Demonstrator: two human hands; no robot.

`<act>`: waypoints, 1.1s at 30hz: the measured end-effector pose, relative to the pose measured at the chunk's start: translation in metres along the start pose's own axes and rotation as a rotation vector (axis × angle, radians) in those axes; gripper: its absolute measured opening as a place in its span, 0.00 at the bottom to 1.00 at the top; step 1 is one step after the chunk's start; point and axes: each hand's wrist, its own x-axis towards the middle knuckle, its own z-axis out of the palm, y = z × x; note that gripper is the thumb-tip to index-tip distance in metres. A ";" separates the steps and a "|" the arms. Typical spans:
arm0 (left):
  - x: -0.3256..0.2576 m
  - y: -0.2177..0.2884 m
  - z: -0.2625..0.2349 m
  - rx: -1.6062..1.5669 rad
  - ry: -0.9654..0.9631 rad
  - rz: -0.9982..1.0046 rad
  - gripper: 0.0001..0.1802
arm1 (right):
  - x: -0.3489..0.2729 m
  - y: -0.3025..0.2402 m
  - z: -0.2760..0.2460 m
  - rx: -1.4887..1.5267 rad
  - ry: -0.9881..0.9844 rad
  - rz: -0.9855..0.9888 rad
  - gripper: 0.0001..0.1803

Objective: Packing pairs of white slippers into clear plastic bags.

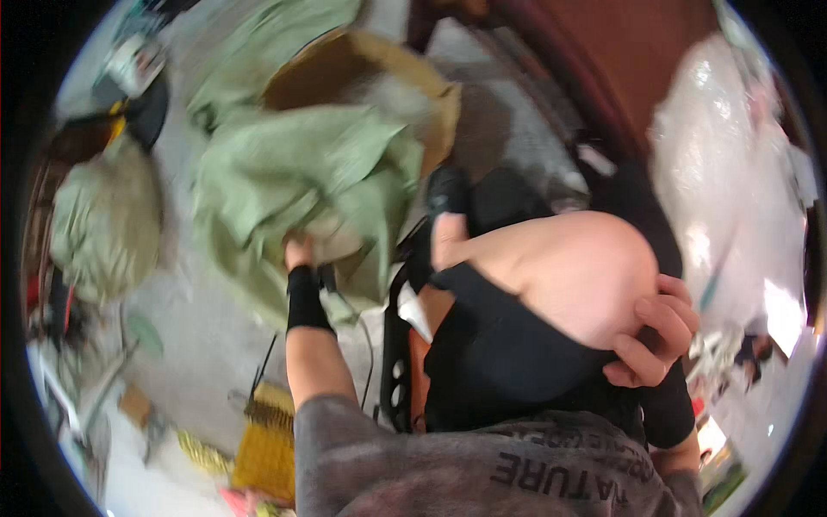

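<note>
A large light-green woven sack (pixel 284 172) lies slumped on the floor to my left, its folds spread wide. My left hand (pixel 299 250) reaches into those folds, beside a pale, blurred thing (pixel 338 239) in the sack. The fingers are mostly hidden there, so I cannot make out whether they grip anything. A black sleeve (pixel 306 297) covers that wrist. My right hand (pixel 659 336) rests on my bent bare knee (pixel 616 258), by the edge of the black shorts (pixel 508 353). Its fingers are curved and a little apart, with nothing visible in them.
Behind the sack stands an open cardboard box (pixel 444 112). A second stuffed green sack (pixel 108 220) is at the far left. Clear plastic-wrapped bundles (pixel 715 172) fill the right side, near a reddish-brown surface (pixel 637 60). A yellow item (pixel 263 457) lies at the lower left.
</note>
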 end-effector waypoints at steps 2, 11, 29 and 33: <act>-0.014 -0.036 -0.028 0.036 0.043 -0.009 0.31 | 0.003 0.015 -0.008 -0.106 0.260 -0.062 0.16; -0.029 0.061 -0.041 0.094 0.113 -0.345 0.39 | -0.119 0.213 -0.076 -0.577 -0.069 0.884 0.33; -0.059 0.011 -0.067 -0.144 0.235 0.077 0.23 | -0.257 0.255 -0.191 0.148 1.017 1.417 0.25; -0.110 0.095 -0.115 -0.569 0.171 0.271 0.16 | -0.269 0.239 -0.191 0.288 0.882 1.221 0.22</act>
